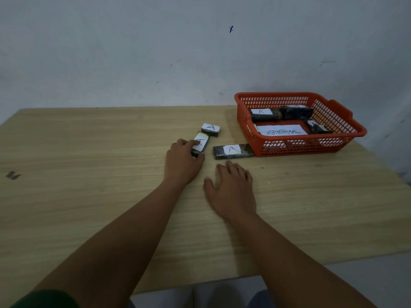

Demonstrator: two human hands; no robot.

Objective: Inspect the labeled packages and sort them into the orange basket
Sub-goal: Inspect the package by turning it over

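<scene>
3 packages (232, 151) lie between the hands and the basket (244, 121); bare table (89, 152) lies open to the left.

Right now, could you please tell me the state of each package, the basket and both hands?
Dark package by the left hand: on the table, gripped.
Small A-labelled package behind it: on the table, untouched.
Long A-labelled package: on the table, beside the basket.
Orange plastic basket: holds three dark packages and an ABNORMAL label.
Left hand: grips a package.
Right hand: flat, holds nothing.

wooden table (89, 196), perhaps scuffed pale wall (133, 52)
</scene>
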